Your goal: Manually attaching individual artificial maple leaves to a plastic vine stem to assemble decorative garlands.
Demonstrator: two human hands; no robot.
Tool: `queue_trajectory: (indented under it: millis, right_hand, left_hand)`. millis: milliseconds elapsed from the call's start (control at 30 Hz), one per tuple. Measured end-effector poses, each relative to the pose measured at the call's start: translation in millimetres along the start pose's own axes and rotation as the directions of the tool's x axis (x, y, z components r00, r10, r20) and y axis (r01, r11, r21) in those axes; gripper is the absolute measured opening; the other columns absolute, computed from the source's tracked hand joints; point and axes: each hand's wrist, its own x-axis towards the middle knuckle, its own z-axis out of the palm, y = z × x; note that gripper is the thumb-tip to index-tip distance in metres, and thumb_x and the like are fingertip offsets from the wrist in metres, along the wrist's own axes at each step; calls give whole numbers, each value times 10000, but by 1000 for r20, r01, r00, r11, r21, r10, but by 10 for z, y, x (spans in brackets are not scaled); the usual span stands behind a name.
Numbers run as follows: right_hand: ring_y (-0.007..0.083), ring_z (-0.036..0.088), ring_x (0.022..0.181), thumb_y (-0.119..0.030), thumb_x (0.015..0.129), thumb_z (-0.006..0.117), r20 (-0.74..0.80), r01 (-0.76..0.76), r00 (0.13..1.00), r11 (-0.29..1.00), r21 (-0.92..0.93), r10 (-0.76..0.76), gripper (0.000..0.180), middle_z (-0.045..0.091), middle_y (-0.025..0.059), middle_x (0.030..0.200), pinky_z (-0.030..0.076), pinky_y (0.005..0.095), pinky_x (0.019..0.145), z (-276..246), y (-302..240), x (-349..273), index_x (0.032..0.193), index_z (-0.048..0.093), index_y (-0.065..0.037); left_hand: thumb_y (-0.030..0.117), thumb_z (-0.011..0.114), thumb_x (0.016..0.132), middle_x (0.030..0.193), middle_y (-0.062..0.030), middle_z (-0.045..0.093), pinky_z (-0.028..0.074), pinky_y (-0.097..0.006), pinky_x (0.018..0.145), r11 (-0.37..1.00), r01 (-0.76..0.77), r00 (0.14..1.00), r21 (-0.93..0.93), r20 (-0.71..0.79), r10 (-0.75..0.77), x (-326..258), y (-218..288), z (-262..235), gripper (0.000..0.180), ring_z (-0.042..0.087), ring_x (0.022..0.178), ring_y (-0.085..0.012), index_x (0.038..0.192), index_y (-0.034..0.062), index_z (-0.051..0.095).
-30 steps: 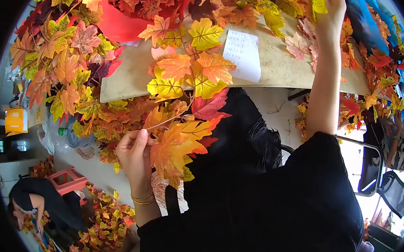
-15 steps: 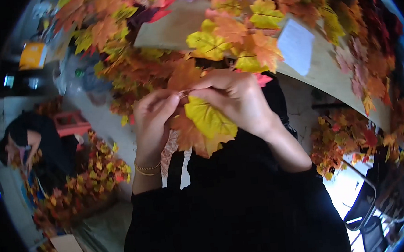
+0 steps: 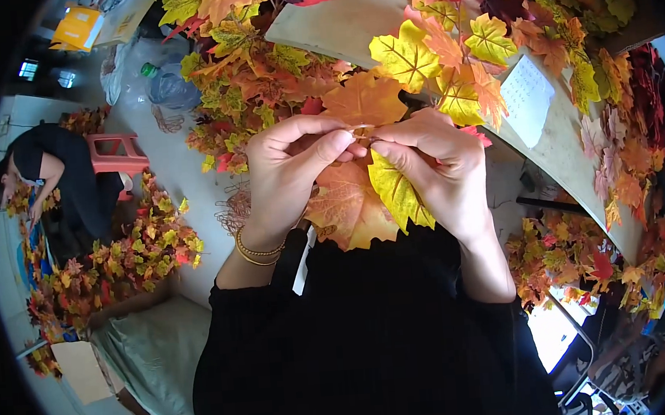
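Clearly mid-assembly, the left hand (image 3: 287, 168) and right hand (image 3: 429, 162) pinch, in a clenched grip, the stems of an orange leaf (image 3: 344, 207) and yellow leaf (image 3: 397, 191) just near of the tabletop (image 3: 560, 153), joined cluster small, loose leaves (image 3: 262, 81) plentiful.

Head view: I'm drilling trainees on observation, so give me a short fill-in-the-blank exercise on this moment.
1. Both hands meet at the stems of artificial ____.
2. The left hand wears thin gold ____ at the wrist.
3. Below the right hand hangs a yellow leaf, beside a larger ____ leaf.
4. A white paper sheet lies on the ____.

Missing words: leaves; bangles; orange; table
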Motion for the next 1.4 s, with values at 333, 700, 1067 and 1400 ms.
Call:
queue_trajectory:
  millis: [333,700,1067,1400]
  right_hand:
    - [144,520,664,-5,739,655,14,-1,1000,1000,-15,1,99,639,56,745,381,258,652,9,-9,16,838,660,-1]
    - [134,511,651,10,735,654,31,11,999,1000,3,-11,104,644,63,759,367,260,640,10,-6,21,839,658,9]
    - [126,524,620,19,709,672,21,51,999,999,-14,-50,103,644,60,728,356,266,671,42,10,16,810,656,2]
    - [125,548,665,13,713,677,65,-24,998,1000,-19,25,116,636,68,751,390,259,671,44,58,-14,826,652,15]
  left_hand:
    - [65,588,834,805,-89,624,507,-226,654,999,5,1000,-40,18,-4,-2,-17,-20,134,621,725,-139,900,-51,587]
    - [76,580,839,794,-78,617,487,-218,624,1000,-26,999,4,22,25,-14,2,8,125,608,695,-126,894,-37,584]
    - [42,584,832,786,-71,617,513,-214,641,994,-95,995,60,36,93,-13,-23,24,95,607,693,-103,877,-42,579]
    - [31,593,818,815,-68,600,468,-207,597,977,-72,995,201,89,55,10,-34,7,77,561,679,-85,859,-34,586]
